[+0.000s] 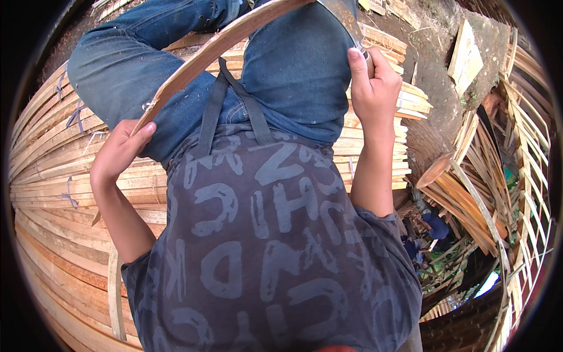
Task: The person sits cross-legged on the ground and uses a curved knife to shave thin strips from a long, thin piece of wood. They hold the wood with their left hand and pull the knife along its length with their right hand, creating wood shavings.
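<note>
My left hand (122,149) is closed around the near end of a long, flat wooden slat (208,54). The slat slants up and to the right across my thighs, and its far end runs out of view at the top. In my right hand (375,85) is the handle of a large knife, with the thumb laid along it. The knife's blade (343,20) reaches up and leftward to the far part of the slat. Whether the edge touches the wood I cannot tell, as the tip lies at the picture's border.
Bundles of wooden slats (76,170), tied with strips, lie under and left of my legs. To the right are a cut log (435,171), a pile of thin wood strips (469,214) and an openwork lattice of strips (524,176). A pale wood offcut (465,57) rests on the ground.
</note>
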`<action>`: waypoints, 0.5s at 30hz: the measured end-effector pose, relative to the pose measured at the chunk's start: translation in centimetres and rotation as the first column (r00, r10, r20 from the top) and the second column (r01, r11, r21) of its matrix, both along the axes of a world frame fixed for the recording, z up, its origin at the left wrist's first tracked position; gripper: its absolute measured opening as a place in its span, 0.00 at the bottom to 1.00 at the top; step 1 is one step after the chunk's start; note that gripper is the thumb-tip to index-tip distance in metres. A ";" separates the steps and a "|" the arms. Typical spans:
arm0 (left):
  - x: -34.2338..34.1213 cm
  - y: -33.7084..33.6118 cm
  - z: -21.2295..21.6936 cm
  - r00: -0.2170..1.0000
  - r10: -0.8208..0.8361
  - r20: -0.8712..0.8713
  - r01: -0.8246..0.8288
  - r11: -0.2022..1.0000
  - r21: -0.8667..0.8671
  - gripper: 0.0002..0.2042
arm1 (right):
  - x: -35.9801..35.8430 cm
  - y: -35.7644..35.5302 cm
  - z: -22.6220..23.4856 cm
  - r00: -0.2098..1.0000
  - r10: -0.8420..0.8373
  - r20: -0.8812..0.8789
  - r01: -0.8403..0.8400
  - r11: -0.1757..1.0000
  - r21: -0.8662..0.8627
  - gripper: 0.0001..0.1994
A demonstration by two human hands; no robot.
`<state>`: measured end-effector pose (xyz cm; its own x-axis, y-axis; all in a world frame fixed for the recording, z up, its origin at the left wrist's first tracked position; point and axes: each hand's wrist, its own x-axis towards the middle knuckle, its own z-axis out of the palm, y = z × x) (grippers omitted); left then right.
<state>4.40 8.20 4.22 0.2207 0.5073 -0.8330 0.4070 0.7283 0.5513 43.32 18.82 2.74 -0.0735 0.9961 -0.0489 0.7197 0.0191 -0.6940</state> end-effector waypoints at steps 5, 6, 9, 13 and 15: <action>1.5 -0.8 -0.6 0.998 -0.002 0.068 0.005 0.999 -0.052 0.24 | -1.6 1.0 0.9 0.983 0.139 0.120 -0.137 0.990 -0.026 0.19; 1.6 -1.0 -0.7 0.999 -0.001 0.053 0.004 0.998 -0.070 0.24 | -1.5 1.3 1.1 0.975 0.163 0.150 -0.160 0.987 -0.027 0.19; 1.6 -2.1 -1.1 0.999 0.002 0.036 0.001 0.996 -0.087 0.24 | -1.0 2.2 1.1 0.911 0.234 0.339 -0.275 0.958 0.078 0.21; 2.1 -1.3 -0.9 0.999 0.018 0.026 -0.015 0.993 -0.113 0.25 | 0.3 4.0 1.1 0.828 0.232 0.511 -0.366 0.913 0.178 0.22; 1.8 -1.2 -1.2 0.998 0.003 0.059 0.003 0.994 -0.107 0.25 | 1.2 5.0 1.2 0.831 0.157 0.534 -0.277 0.948 0.153 0.21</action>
